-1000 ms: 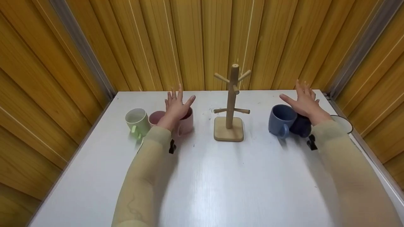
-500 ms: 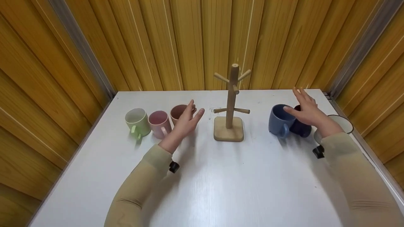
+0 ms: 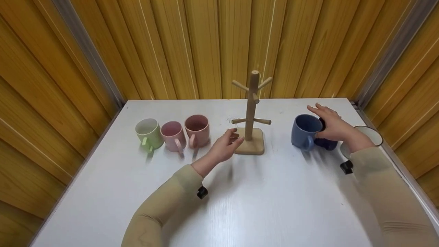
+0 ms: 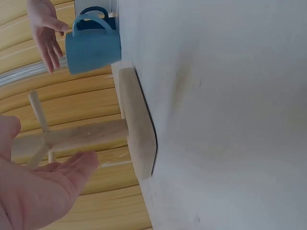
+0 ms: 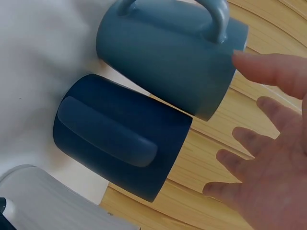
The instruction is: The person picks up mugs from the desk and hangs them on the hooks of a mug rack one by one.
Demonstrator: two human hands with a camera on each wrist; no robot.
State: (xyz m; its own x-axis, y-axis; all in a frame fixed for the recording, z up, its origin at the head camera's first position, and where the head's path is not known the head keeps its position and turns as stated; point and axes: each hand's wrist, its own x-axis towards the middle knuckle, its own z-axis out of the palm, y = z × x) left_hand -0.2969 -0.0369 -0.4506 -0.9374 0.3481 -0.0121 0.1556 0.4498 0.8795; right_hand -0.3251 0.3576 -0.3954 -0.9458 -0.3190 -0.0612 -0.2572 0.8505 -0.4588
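Note:
My left hand [image 3: 224, 146] is beside the square base of a wooden mug tree [image 3: 252, 103], its fingers loosely bent around nothing. In the left wrist view the mug tree's base [image 4: 136, 124] lies just past those fingers. On the right side, my right hand [image 3: 332, 127] hovers with spread fingers over a dark navy mug [image 3: 325, 143], which it partly covers. The thumb is right at the rim of a blue mug [image 3: 305, 132]. From the right wrist, the navy mug [image 5: 120, 136] shows its handle facing the camera, and the fingers hold nothing.
A green mug [image 3: 150, 133], a pink mug [image 3: 173, 137] and a darker pink mug [image 3: 197, 132] stand in a row at the left. A white mug with a dark rim [image 3: 372, 134] is partly behind the right forearm. Wooden-panelled walls [image 3: 202, 51] enclose the white table [image 3: 267, 206].
My left hand has come down from above the pink mugs and moved right to the mug tree's base. My right hand has lowered toward the blue and navy mugs. The mugs have stayed put.

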